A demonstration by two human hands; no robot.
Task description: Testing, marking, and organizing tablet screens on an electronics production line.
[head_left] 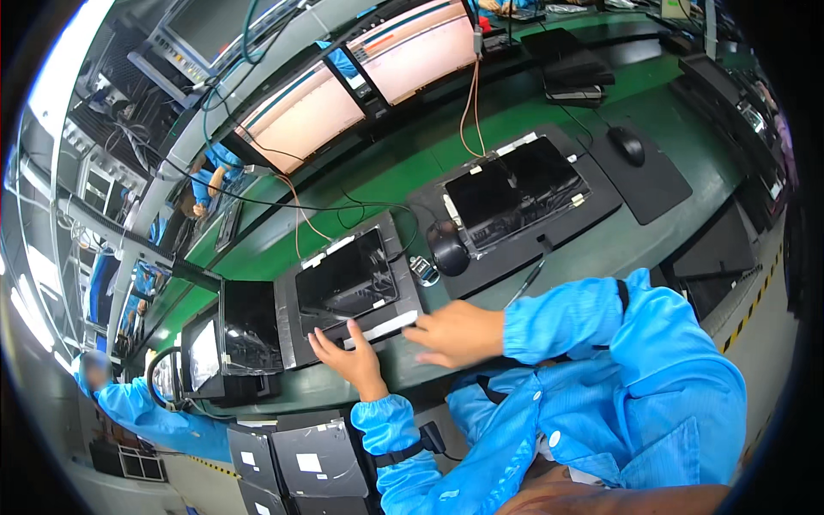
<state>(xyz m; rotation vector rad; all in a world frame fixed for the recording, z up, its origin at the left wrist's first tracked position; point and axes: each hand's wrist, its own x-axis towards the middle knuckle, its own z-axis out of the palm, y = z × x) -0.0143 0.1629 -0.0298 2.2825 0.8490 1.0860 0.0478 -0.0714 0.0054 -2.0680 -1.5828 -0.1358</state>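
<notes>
A tablet-sized black screen panel (348,275) lies on a dark mat in front of me, glossy with clear film and white tabs along its far edge. By its near edge a white strip (388,327) lies at a slant. My left hand (354,362) is open with fingers spread, its fingertips at the panel's near edge and the strip's left end. My right hand (459,333), slightly blurred, is at the strip's right end. Its fingers stretch leftward with the thumb apart; whether they touch the strip is unclear.
Further right lie a second black panel (515,190), two mice (448,249) (627,146) and a pen (527,279). A small metal connector piece (423,270) sits between the mats. Lit screens (305,116) stand behind. Black panels (309,459) are stacked below the left edge; a co-worker (146,412) is at left.
</notes>
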